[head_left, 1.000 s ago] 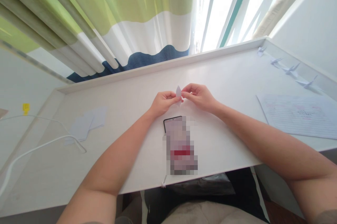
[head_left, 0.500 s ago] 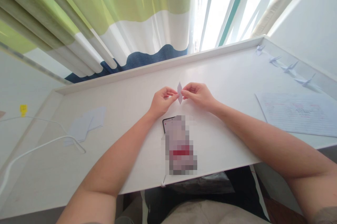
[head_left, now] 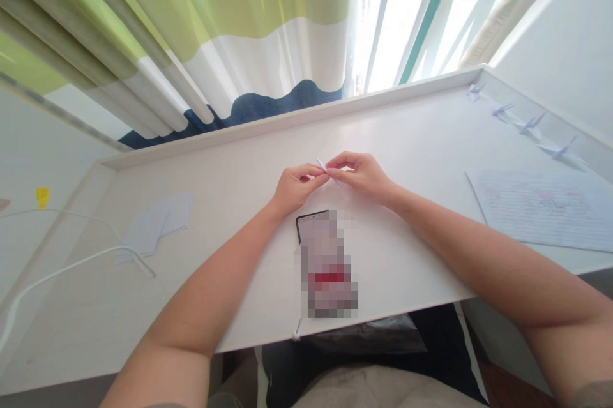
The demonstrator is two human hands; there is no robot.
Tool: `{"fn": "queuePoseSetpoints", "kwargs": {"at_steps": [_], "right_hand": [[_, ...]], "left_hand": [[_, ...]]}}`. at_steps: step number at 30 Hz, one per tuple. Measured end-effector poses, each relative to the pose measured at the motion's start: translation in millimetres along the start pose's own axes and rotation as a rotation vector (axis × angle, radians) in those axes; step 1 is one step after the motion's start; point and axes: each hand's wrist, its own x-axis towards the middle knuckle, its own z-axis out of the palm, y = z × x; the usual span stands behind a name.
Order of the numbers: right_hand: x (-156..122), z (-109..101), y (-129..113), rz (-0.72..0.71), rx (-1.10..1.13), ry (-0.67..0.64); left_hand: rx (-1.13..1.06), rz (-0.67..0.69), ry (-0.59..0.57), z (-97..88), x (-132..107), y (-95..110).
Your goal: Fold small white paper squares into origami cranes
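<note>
A small folded piece of white paper (head_left: pixel 322 165) is pinched between both hands above the middle of the desk, seen nearly edge-on and tilted. My left hand (head_left: pixel 297 187) grips it from the left with thumb and fingertips closed. From the right, my right hand (head_left: pixel 360 173) holds it in a thumb-and-finger pinch, its other fingers curled. The fingertips hide most of the paper. Below the hands a phone (head_left: pixel 320 261) lies on the desk, its screen mostly blurred out.
Several folded paper figures (head_left: pixel 531 124) line the desk's right edge, beyond a lined written sheet (head_left: pixel 541 210). Loose white paper pieces (head_left: pixel 158 223) and a white cable (head_left: pixel 71 271) are at left. A raised rim (head_left: pixel 230 132) runs along the back, before a curtain (head_left: pixel 268 44).
The folded paper stood upright as a slim pointed shape; now it is turned edge-on and tilted. My hands have drawn closer together around it.
</note>
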Motion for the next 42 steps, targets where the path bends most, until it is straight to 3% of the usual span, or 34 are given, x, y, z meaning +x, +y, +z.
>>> {"fn": "queuePoseSetpoints", "kwargs": {"at_steps": [6, 13, 21, 28, 42], "right_hand": [[0, 1, 0, 0.03, -0.013, 0.045], [-2, 3, -1, 0.024, 0.055, -0.004], [-1, 7, 2, -0.044, 0.069, 0.072], [-2, 5, 3, -0.074, 0.037, 0.053], [-2, 6, 5, 0.003, 0.112, 0.084]], "left_hand": [[-0.011, -0.051, 0.046, 1.2, 1, -6], [-0.115, -0.053, 0.134, 1.1, 4, -10], [-0.101, -0.057, 0.08, -2.2, 4, -14], [-0.081, 0.032, 0.051, -1.4, 3, -9], [-0.101, -0.006, 0.066, 0.9, 3, -8]]}}
